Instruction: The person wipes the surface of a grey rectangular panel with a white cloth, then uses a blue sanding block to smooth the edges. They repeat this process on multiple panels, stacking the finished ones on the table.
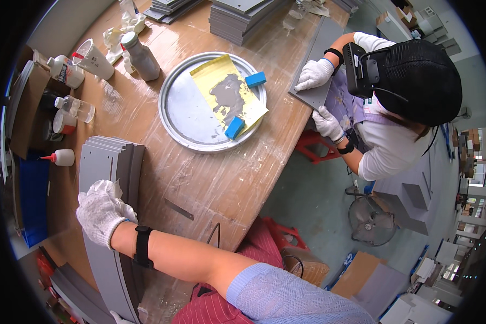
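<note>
A stack of long grey panels (pixel 100 162) lies along the table's left side. My right hand (pixel 105 216), in a white knit glove, presses on the top panel. Its fingers are closed on a crumpled white cloth (pixel 109 189), and the fingertips are partly hidden. Of my left hand (pixel 120 318), only a bit of white glove shows at the lower edge by the stack's near end; its fingers cannot be made out. A flat metal scraper blade (pixel 179 209) rests on the table right of the stack.
A round metal tray (pixel 170 116) holds a yellow sheet (pixel 205 73) smeared with grey paste and two blue blocks (pixel 255 79). Bottles (pixel 140 56) and a white cup (pixel 93 59) stand at far left. Across the corner, a gloved co-worker (pixel 394 97) handles a grey panel (pixel 311 81).
</note>
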`<state>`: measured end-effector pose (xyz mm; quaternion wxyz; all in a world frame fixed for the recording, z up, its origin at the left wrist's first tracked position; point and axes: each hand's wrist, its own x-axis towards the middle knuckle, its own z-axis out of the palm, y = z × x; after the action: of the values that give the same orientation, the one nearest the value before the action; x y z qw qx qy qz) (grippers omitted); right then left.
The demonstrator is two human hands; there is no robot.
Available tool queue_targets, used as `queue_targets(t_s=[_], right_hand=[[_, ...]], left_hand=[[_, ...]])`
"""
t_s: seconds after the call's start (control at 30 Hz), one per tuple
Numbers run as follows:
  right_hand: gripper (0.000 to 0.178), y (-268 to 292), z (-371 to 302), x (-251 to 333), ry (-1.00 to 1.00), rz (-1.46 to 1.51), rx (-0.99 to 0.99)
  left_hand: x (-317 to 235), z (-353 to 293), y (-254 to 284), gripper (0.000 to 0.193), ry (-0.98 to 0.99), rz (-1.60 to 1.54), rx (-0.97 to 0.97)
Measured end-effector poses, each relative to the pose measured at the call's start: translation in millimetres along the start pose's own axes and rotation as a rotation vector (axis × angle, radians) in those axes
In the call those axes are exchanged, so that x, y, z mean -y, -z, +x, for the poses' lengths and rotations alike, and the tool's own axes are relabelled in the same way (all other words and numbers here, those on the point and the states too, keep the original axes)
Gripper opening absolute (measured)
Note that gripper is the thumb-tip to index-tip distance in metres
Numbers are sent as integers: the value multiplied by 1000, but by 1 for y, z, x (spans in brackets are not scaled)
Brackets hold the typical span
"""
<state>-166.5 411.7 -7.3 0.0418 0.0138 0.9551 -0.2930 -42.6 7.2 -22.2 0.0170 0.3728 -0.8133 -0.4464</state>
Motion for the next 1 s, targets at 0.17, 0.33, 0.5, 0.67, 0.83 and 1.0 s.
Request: queue_targets(t_s=[0.17,0.33,0.5,0.67,0.83,1.0], right_hand=[[31,6,-3,-1,-1,-16,13],[33,6,-1,-4,-5,13,62],[27,15,9,-23,-30,151,-136],[41,-20,-36,57,34,-3,73],[31,-18,-46,84,299,-129,533],[23,5,-3,-17,-45,-63,-301]], left_hand=[[6,12,11,62,-25,35,14],[4,3,5,61,-14,39,-7],[39,49,33,62,304,-353,236],[63,59,11,63,121,-437,60],[60,50,23,61,228,-392,39],[39,20,10,61,119,-459,118]])
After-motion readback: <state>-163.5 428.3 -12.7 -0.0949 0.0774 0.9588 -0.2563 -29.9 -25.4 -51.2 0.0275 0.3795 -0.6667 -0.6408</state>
